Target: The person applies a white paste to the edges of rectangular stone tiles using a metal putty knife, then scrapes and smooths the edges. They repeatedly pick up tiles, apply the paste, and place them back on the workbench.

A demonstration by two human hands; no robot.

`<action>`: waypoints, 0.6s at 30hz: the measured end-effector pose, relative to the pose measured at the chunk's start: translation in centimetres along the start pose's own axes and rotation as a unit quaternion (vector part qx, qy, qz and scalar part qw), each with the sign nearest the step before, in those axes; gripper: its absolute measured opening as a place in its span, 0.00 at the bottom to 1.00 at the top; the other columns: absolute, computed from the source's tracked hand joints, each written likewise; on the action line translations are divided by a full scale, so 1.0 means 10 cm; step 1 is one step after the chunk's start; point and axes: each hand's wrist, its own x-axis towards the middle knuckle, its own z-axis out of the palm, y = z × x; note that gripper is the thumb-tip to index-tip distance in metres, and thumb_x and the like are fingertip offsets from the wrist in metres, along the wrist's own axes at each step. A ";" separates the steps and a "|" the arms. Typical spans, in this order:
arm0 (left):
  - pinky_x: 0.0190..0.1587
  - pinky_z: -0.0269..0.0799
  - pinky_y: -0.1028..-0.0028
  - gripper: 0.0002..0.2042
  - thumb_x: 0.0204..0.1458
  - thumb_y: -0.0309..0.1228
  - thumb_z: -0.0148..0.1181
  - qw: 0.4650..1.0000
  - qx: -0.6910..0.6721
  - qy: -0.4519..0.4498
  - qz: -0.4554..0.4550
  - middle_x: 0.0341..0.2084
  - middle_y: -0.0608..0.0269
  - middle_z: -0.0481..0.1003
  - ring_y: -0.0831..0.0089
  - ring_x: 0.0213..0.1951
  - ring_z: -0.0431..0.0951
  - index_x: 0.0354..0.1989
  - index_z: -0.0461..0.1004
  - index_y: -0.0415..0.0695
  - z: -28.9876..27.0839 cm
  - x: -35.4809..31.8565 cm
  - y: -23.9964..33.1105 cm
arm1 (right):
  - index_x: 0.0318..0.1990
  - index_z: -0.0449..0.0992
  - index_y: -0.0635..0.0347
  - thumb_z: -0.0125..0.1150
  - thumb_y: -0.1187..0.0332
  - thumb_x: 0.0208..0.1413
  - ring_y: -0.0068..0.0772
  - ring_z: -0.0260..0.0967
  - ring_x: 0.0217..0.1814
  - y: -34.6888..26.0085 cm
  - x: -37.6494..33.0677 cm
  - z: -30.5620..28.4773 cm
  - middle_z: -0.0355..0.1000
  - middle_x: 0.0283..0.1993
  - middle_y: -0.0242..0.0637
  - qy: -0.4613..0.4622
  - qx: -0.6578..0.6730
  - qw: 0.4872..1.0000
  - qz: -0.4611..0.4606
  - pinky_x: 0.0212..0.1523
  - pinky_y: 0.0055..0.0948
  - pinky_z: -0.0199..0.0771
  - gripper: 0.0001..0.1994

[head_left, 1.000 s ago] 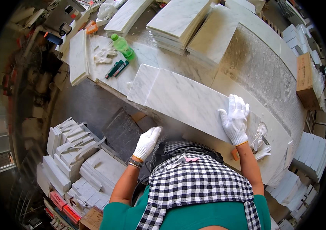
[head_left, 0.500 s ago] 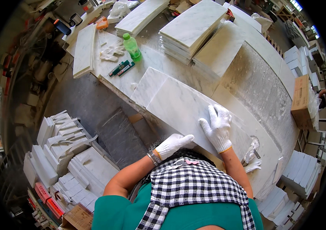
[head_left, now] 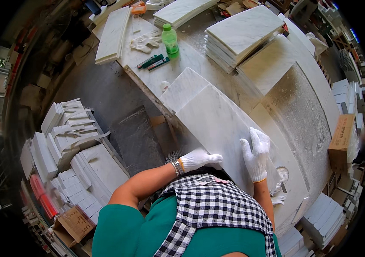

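Note:
A long white marble slab (head_left: 221, 122) lies aslant across the worktable, close in front of me. Beyond its far end shows a paler strip of slab (head_left: 185, 89), split off by a straight seam. My right hand (head_left: 257, 156), in a white knit glove, rests flat on the slab by its right edge, thumb spread from the fingers. At the near left edge is my left hand (head_left: 199, 160), gloved too, its fingers stretched toward the slab and touching or overlapping the rim. Whether any fingertips reach underneath is hidden.
On the table (head_left: 193, 51) stand a green bottle (head_left: 170, 40), small dark green boxes (head_left: 153, 62), loose gloves (head_left: 145, 41) and stacked slabs (head_left: 244, 32). A thin metal strip (head_left: 283, 187) lies right of my right hand. Strapped white slabs (head_left: 73, 132) and a carton (head_left: 74, 223) are at left.
The whole view has swung, so the table sits further right. My left hand has come closer against the slab's edge. My right hand stays on the slab, its fingers closer together than before.

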 end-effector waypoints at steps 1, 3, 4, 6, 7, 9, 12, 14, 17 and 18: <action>0.49 0.78 0.72 0.19 0.63 0.42 0.64 1.000 0.005 0.001 -0.001 0.37 0.53 0.85 0.69 0.42 0.84 0.43 0.82 0.33 -0.01 -0.01 0.00 | 0.58 0.76 0.63 0.72 0.66 0.53 0.47 0.71 0.56 0.01 0.01 0.00 0.75 0.54 0.45 -0.003 0.001 1.000 -0.005 0.58 0.44 0.68 0.24; 0.49 0.78 0.72 0.20 0.63 0.43 0.63 1.000 0.019 0.000 -0.003 0.37 0.54 0.85 0.69 0.42 0.84 0.43 0.83 0.33 -0.02 -0.04 0.00 | 0.58 0.76 0.64 0.72 0.66 0.53 0.48 0.71 0.55 0.03 0.03 -0.03 0.76 0.53 0.46 -0.005 0.002 1.000 -0.011 0.57 0.43 0.69 0.25; 0.49 0.77 0.72 0.20 0.63 0.42 0.63 1.000 0.027 0.007 -0.007 0.37 0.55 0.85 0.69 0.42 0.84 0.43 0.83 0.33 -0.02 -0.04 0.01 | 0.57 0.77 0.64 0.72 0.66 0.53 0.49 0.72 0.54 0.04 0.06 -0.05 0.76 0.52 0.47 -0.025 0.003 1.000 0.006 0.56 0.42 0.70 0.24; 0.50 0.77 0.73 0.20 0.63 0.42 0.64 0.999 0.046 0.020 -0.014 0.38 0.56 0.85 0.70 0.42 0.84 0.44 0.82 0.33 -0.03 -0.05 0.00 | 0.57 0.77 0.64 0.72 0.64 0.54 0.49 0.74 0.51 0.09 0.11 -0.13 0.77 0.49 0.48 -0.062 0.004 0.997 0.041 0.54 0.41 0.73 0.24; 0.50 0.77 0.73 0.19 0.63 0.42 0.64 0.999 0.035 0.017 -0.004 0.38 0.56 0.85 0.70 0.42 0.83 0.44 0.82 0.33 -0.03 -0.04 -0.01 | 0.56 0.77 0.65 0.71 0.62 0.55 0.49 0.75 0.50 0.12 0.14 -0.18 0.77 0.48 0.49 -0.089 0.012 0.994 0.064 0.53 0.41 0.74 0.23; 0.50 0.76 0.72 0.19 0.62 0.42 0.65 1.000 0.016 0.008 0.018 0.39 0.58 0.84 0.71 0.42 0.82 0.45 0.82 0.34 -0.02 -0.02 -0.02 | 0.54 0.78 0.66 0.70 0.60 0.56 0.49 0.77 0.46 0.17 0.19 -0.29 0.78 0.45 0.51 -0.139 0.025 0.984 0.113 0.50 0.42 0.75 0.23; 0.49 0.76 0.72 0.18 0.62 0.40 0.65 0.989 0.126 0.043 0.064 0.40 0.59 0.83 0.73 0.42 0.81 0.46 0.81 0.35 -0.02 -0.01 0.04 | 0.49 0.79 0.65 0.67 0.55 0.59 0.50 0.79 0.39 0.15 0.29 -0.37 0.79 0.36 0.52 -0.233 0.092 0.948 0.194 0.43 0.43 0.76 0.21; 0.49 0.76 0.71 0.17 0.63 0.39 0.65 0.992 0.104 0.021 0.062 0.41 0.59 0.82 0.73 0.42 0.80 0.48 0.80 0.35 -0.02 -0.03 0.10 | 0.44 0.79 0.65 0.64 0.56 0.60 0.49 0.77 0.35 0.13 0.34 -0.41 0.76 0.32 0.54 -0.292 0.051 0.943 0.150 0.40 0.41 0.75 0.18; 0.49 0.78 0.70 0.19 0.63 0.38 0.64 0.999 0.018 -0.019 0.034 0.45 0.54 0.82 0.66 0.43 0.83 0.52 0.77 0.33 -0.02 -0.07 0.19 | 0.40 0.79 0.67 0.63 0.58 0.61 0.46 0.73 0.32 0.10 0.43 -0.46 0.74 0.31 0.54 -0.326 0.132 0.919 0.177 0.39 0.39 0.73 0.17; 0.49 0.78 0.70 0.20 0.63 0.39 0.64 1.000 -0.008 -0.020 0.007 0.46 0.53 0.81 0.65 0.43 0.84 0.54 0.76 0.33 0.02 -0.07 0.23 | 0.38 0.78 0.69 0.62 0.59 0.62 0.38 0.69 0.30 0.15 0.38 -0.45 0.73 0.29 0.49 -0.297 0.154 0.926 0.174 0.39 0.36 0.72 0.16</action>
